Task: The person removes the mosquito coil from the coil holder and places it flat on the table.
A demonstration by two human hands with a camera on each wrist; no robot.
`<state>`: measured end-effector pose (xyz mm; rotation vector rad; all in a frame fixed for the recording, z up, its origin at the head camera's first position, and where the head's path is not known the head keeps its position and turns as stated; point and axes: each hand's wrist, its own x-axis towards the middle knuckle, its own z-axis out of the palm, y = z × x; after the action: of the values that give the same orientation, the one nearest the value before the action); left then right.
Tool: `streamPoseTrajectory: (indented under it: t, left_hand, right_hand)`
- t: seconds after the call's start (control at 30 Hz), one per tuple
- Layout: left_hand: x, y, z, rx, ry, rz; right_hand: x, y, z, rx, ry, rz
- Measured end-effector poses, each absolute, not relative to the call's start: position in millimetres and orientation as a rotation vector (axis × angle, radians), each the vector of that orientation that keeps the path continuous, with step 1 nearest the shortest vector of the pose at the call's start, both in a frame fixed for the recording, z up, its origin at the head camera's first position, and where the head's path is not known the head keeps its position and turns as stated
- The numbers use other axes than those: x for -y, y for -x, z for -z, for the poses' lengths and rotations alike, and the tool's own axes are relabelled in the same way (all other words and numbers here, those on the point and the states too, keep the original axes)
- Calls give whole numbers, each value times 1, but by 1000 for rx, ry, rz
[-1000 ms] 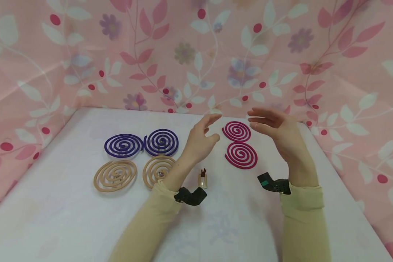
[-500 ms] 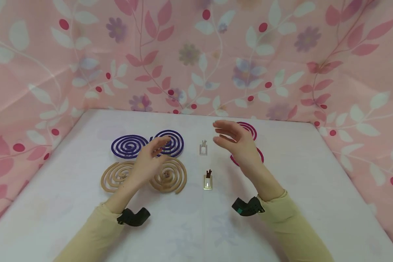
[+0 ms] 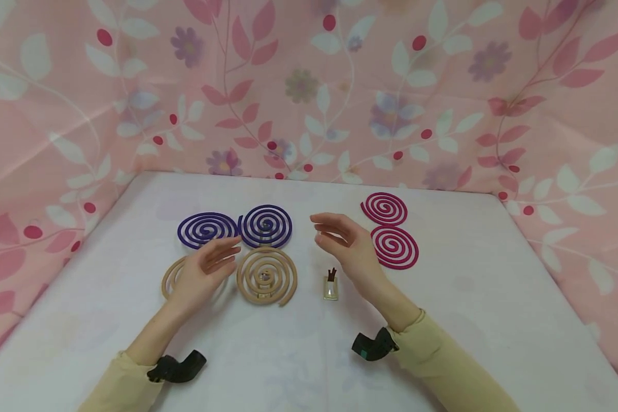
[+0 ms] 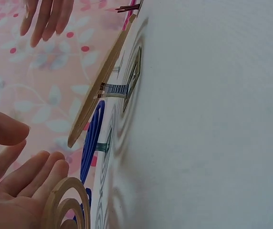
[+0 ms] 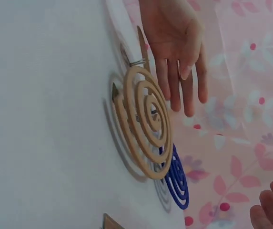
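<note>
My left hand [image 3: 201, 272] hovers over the left tan mosquito coil [image 3: 169, 277], fingers relaxed and holding nothing. The right tan mosquito coil [image 3: 266, 263] lies beside it, raised on a small metal stand that shows in the left wrist view. Behind them sit two dark blue mosquito coils [image 3: 265, 226]. With its fingers loosely bent, my right hand [image 3: 352, 254] is in the air, nothing in its grasp. Just left of its wrist stands a small metal coil stand [image 3: 331, 288] with brown prongs. Two magenta mosquito coils [image 3: 394, 247] lie beyond this hand, one partly covered by its edge.
A white cloth [image 3: 474, 320] covers the table. Pink floral fabric [image 3: 309, 103] hangs behind and at both sides. A black wrist camera [image 3: 177, 366] sits on the left sleeve, another wrist camera [image 3: 375, 345] on the right one.
The left hand has moved left and nearer the body, off the right-hand coils. My right hand has come left and nearer, uncovering the magenta coils. A pale stand seen between the hands is now hidden.
</note>
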<state>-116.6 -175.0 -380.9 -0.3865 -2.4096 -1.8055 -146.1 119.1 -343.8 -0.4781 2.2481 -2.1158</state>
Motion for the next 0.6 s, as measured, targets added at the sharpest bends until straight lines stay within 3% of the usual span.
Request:
streamPoseTrajectory:
  t: [0.6]
  left_hand:
    - [175,114,386,2554,337,1646]
  right_hand:
    - [-98,146,384,-2217,590,2125]
